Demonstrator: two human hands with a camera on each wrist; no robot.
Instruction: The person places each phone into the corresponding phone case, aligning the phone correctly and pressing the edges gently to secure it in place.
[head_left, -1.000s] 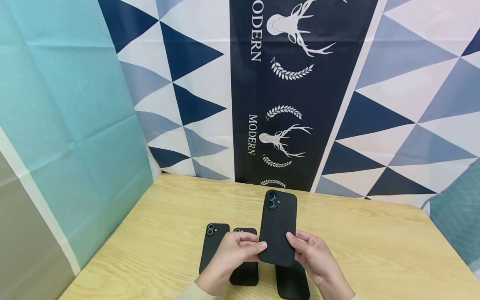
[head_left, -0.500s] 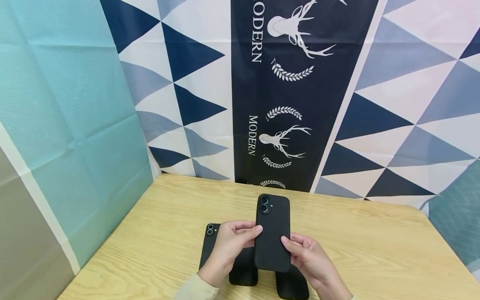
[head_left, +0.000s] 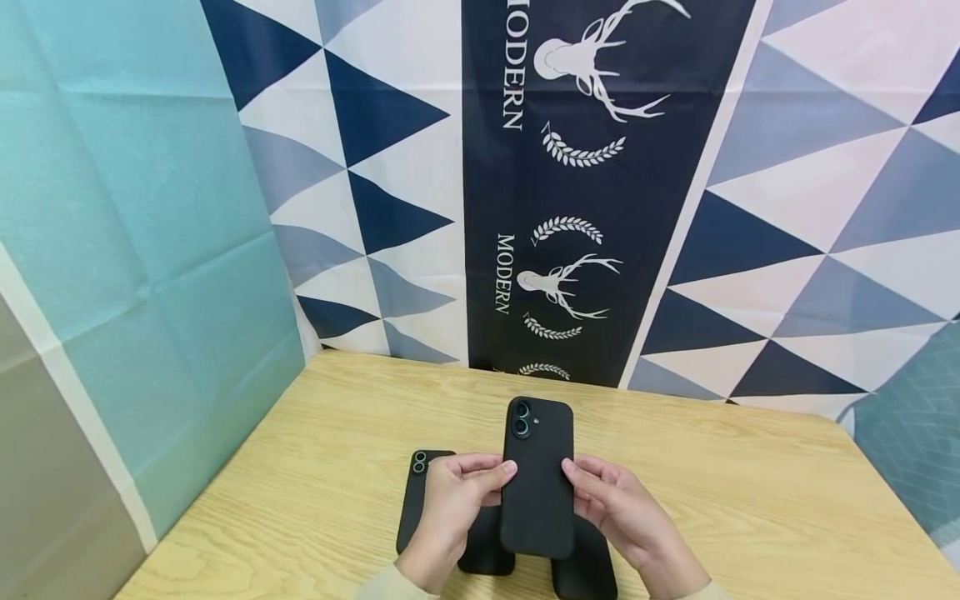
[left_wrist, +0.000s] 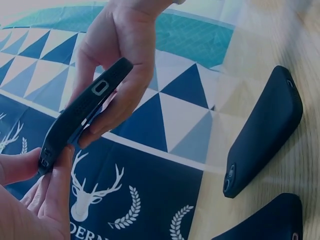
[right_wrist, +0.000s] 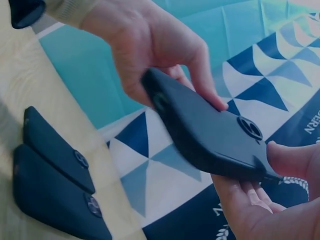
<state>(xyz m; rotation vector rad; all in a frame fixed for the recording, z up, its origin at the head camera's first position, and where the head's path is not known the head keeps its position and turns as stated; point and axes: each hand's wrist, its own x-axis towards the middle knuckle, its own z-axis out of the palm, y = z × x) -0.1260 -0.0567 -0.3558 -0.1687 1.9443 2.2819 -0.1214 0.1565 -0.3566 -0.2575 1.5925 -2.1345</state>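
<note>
Up off the table, a smartphone in a matte black case (head_left: 537,492) stands roughly upright, its camera side facing me in the head view. My left hand (head_left: 454,510) pinches its left edge, thumb on the back. On the opposite edge my right hand (head_left: 624,518) grips it the same way. The left wrist view shows the held phone (left_wrist: 82,107) edge-on, with an oval opening at one end. In the right wrist view its dark back and camera ring (right_wrist: 249,128) show.
Below my hands lie more black-cased phones: one at the left (head_left: 414,502), partly behind my left hand, one in the middle (head_left: 487,546) and one at the right (head_left: 587,567). Pale wood tabletop (head_left: 720,483) surrounds them. A patterned cloth (head_left: 390,192) hangs behind the table.
The held phone has shifted left and a little lower in the head view, both hands moving with it. My left thumb now sits higher along the phone's edge than a second ago.
</note>
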